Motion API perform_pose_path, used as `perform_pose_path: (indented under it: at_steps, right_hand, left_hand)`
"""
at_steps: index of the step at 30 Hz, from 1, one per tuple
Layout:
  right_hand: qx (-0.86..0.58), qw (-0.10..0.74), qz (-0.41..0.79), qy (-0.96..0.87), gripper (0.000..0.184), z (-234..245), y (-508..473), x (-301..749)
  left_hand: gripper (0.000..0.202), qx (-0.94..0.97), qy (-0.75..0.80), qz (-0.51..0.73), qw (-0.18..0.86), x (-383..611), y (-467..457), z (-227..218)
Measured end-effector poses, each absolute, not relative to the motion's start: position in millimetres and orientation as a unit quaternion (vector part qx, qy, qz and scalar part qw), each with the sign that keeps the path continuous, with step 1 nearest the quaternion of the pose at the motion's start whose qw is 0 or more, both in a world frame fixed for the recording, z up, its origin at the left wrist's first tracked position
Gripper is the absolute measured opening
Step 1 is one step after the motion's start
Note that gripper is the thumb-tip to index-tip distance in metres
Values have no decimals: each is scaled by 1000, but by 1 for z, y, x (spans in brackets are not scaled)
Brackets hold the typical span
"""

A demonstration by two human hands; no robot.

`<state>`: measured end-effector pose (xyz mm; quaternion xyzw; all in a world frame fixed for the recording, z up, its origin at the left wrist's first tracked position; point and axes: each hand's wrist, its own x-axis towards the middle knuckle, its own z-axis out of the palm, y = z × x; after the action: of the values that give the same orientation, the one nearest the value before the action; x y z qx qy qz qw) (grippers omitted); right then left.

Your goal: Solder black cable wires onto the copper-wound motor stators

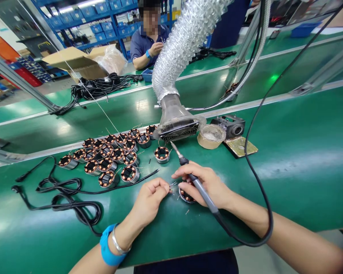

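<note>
My left hand (pixel 151 198) is closed in a pinch, with thin wire ends (pixel 173 185) sticking out beyond the fingertips. A soldering iron (pixel 200 188) lies in the grip of my right hand (pixel 213 182), its tip pointing up and away toward the fume extractor. Partly covered by the right fingers is a motor stator (pixel 185 198) with copper windings, just right of the left fingertips. Whether the pinched wires run to this stator, I cannot tell. Farther back, another stator (pixel 162 160) stands alone on the green bench (pixel 288 171).
Several stators (pixel 106 179) stand grouped at the left, behind coiled black power cords (pixel 74 205). A fume extractor hood (pixel 173 108) hangs from a silver duct (pixel 185 42). Right of it are a solder-tape-like roll (pixel 211 137) and a soldering stand (pixel 231 125). A co-worker (pixel 148 42) sits opposite.
</note>
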<state>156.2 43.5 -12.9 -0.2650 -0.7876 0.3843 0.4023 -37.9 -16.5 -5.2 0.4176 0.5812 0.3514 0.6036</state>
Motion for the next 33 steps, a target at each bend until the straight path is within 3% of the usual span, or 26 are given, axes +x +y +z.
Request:
perform_pose_path:
  at_steps: [6, 11, 18, 33]
  right_hand:
    - [-334, 460, 372, -734, 37, 14, 21, 180]
    - [-377, 534, 405, -639, 20, -3, 10, 187]
    - [-432, 530, 439, -583, 15, -10, 12, 184]
    - [-363, 539, 384, -656, 12, -1, 9, 177]
  left_hand:
    - [18, 456, 592, 356, 561, -37, -16, -5]
    - [20, 472, 600, 350, 543, -37, -18, -6]
    - [22, 492, 601, 352, 522, -39, -20, -5]
    - [20, 510, 607, 332, 510, -37, -22, -2]
